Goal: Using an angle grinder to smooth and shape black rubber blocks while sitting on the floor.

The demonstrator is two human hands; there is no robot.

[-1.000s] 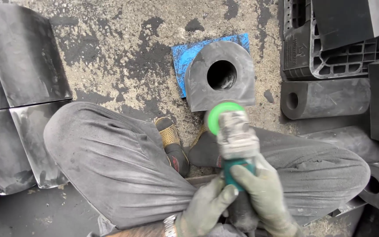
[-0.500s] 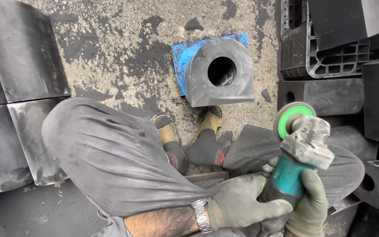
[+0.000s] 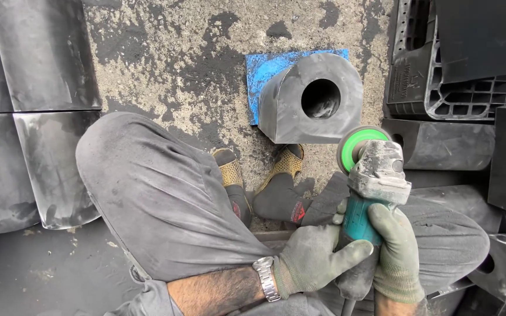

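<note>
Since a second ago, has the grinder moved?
Yes. The angle grinder swung right, from below the holed block toward the black blocks on the right.

Bored block (image 3: 311, 108) apparently on mat (image 3: 267, 70), ahead of feet (image 3: 262, 187).

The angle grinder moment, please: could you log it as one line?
left hand: grips angle grinder | right hand: grips same | disc: clear of holed black block

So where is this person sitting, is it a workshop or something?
Probably a rough workshop yard. The person sits on a stained concrete floor with an angle grinder held in both gloved hands, left hand and right hand. Dark rubber blocks with round holes lie all around.
</note>
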